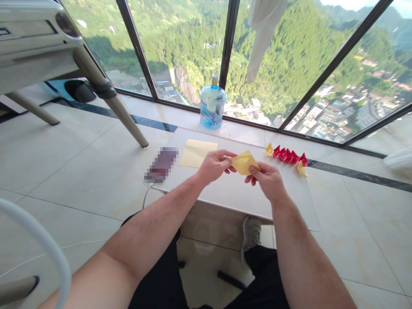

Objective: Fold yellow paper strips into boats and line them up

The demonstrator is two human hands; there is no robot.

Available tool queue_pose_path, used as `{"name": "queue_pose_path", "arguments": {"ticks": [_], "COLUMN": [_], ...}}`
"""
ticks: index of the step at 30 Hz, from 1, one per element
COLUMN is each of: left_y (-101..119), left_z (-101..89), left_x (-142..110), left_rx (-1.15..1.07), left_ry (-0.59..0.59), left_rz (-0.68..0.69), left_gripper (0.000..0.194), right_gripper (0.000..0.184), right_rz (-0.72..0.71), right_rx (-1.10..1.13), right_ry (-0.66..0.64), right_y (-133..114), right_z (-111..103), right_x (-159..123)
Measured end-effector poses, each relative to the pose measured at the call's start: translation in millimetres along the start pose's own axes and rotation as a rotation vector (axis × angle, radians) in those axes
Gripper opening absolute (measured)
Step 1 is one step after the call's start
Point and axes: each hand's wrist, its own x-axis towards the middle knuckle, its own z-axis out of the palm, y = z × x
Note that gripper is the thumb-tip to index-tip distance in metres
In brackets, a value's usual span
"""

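Both hands hold a piece of folded yellow paper (245, 163) above the low white table (238, 195). My left hand (215, 165) pinches its left corner between thumb and fingers. On the right side, my right hand (265, 177) grips the paper with the thumb pressed on its face. Flat on the table, left of my hands, lies a sheet of yellow paper (196, 152). To the right stands a row of small folded paper boats: several red paper boats (288, 156), with a yellow paper boat (269, 149) at the far end and another yellow paper boat (301, 169) nearer me.
A blurred-out phone-like object (162, 164) with a white cable lies at the table's left edge. Behind the table, a blue water jug (212, 106) stands by the windows. A metal-legged piece of furniture (112, 101) is at the left. My shoe (251, 234) shows below the table.
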Motion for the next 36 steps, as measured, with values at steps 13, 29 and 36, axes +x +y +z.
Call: {"name": "queue_pose_path", "arguments": {"ticks": [13,29,36], "left_y": [-2,1,0], "left_z": [-0.5,8.0,8.4], "left_x": [3,-2,-2], "left_rx": [0.011,-0.114,-0.122], "left_ry": [0.17,0.232,0.217], "left_rz": [0.062,0.013,0.007], "left_gripper": [0.026,0.023,0.024], "right_gripper": [0.038,0.036,0.031], "right_rz": [-0.017,-0.041,-0.04], "right_rx": [0.15,0.079,0.088], "right_ry": [0.008,0.197,0.207], "right_y": [0,-3,-5], "right_z": [-6,7,8], "right_x": [-3,-1,-2]}}
